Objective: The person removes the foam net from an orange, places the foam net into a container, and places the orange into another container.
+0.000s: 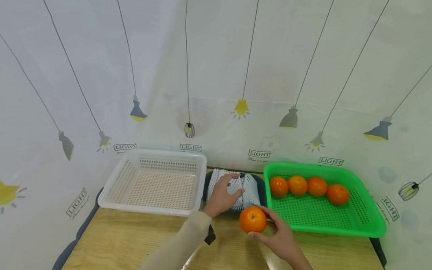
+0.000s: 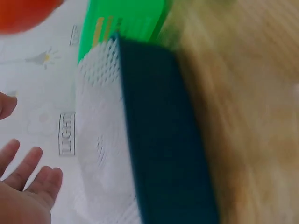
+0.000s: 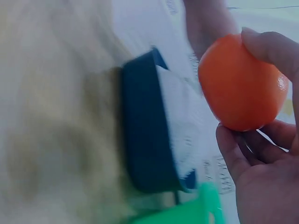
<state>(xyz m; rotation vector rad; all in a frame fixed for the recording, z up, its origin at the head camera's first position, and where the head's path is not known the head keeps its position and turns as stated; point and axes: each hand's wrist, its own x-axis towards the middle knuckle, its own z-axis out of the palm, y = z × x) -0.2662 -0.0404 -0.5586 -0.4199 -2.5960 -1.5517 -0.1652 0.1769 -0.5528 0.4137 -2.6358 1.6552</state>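
Note:
My right hand (image 1: pixel 282 239) grips an orange (image 1: pixel 253 219) between thumb and fingers, in front of a dark blue bin (image 1: pixel 260 190). The right wrist view shows the same orange (image 3: pixel 243 84) with the thumb on one side and fingers on the other. White foam net sleeves (image 1: pixel 250 190) fill the dark bin. Over them hovers my left hand (image 1: pixel 223 194), thumb and fingers parted with nothing between them. In the left wrist view the left hand (image 2: pixel 28 186) has its fingers spread, apart from the foam sleeves (image 2: pixel 100 140).
To the right is a green basket (image 1: pixel 321 228) with several oranges (image 1: pixel 316 186) along its back. A white basket (image 1: pixel 150 208) stands at the left. All of them sit on a wooden table (image 1: pixel 122 244) against a lamp-patterned backdrop (image 1: pixel 219 70).

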